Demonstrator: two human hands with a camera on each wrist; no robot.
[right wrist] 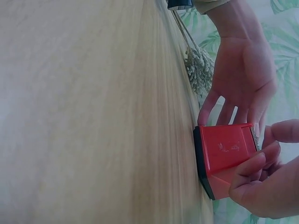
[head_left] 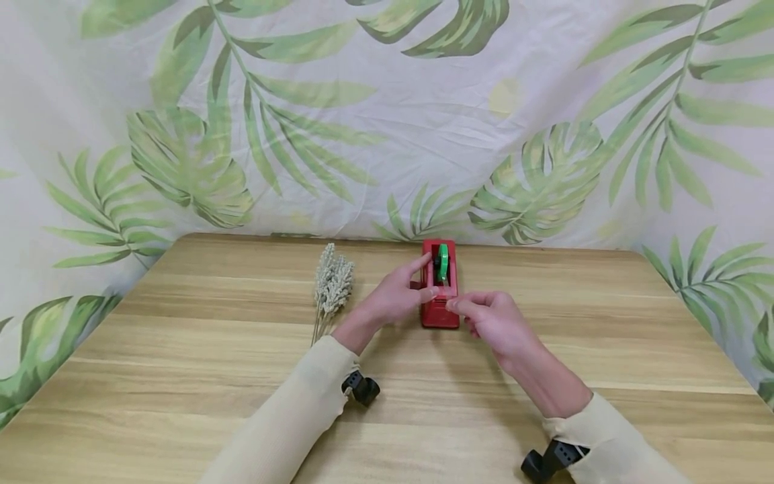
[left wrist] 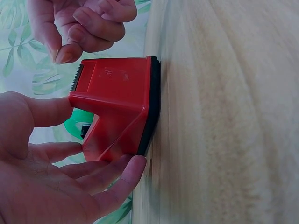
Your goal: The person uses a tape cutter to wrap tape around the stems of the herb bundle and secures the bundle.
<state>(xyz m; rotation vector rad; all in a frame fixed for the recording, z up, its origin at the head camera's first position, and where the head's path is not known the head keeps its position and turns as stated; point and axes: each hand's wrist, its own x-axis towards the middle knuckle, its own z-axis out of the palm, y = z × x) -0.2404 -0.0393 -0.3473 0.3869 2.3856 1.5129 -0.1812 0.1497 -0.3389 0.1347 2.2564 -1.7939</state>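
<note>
We seem at the tape-pulling step, our left hand [head_left: 397, 294] spread against the red tape dispenser [head_left: 440, 316], right hand [head_left: 497, 324] pinching, apparently on a hidden tape end, which calls for a steady draw.

A person's left hand [head_left: 399, 296] touches a red tape dispenser [head_left: 439, 314] from nine o'clock | right hand [head_left: 494, 324] at its four o'clock, thumb and forefinger together | green tape roll [head_left: 443, 262] upright inside the dispenser | dried flowers [head_left: 334, 282] lie farther out at nine o'clock | leaf-print cloth [head_left: 363, 148] hangs at twelve, behind the wooden table [head_left: 417, 430]
</note>
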